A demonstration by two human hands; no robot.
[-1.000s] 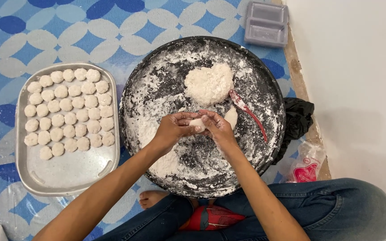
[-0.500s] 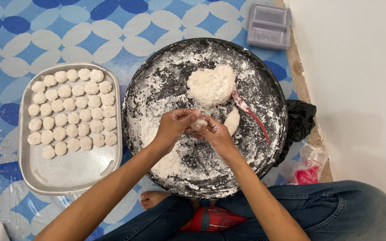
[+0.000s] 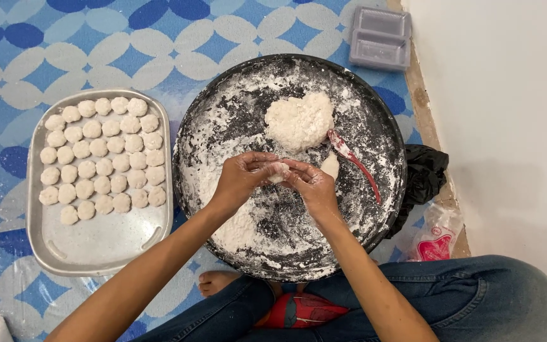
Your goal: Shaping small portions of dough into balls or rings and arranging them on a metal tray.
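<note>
From the head camera, the left hand (image 3: pixel 240 180) and right hand (image 3: pixel 311 185) meet over the floured round black pan (image 3: pixel 223 126), each grip pinched on one small dough piece (image 3: pixel 278 172). Behind lies the dough mound (image 3: pixel 299 120), beside a red spatula (image 3: pixel 354 161). A grey plastic container (image 3: pixel 380 38) sits top right; a clear bag with red print (image 3: pixel 433 237) lies at the pan's right. A steel tray (image 3: pixel 96 244) on the left holds rows of dough balls (image 3: pixel 102 158).

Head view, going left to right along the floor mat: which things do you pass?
Rectangular metal tray with rows of white dough balls → round black floured pan, both hands working a small dough piece over it → red spatula → crumpled black bag → clear plastic bag with red print.
</note>
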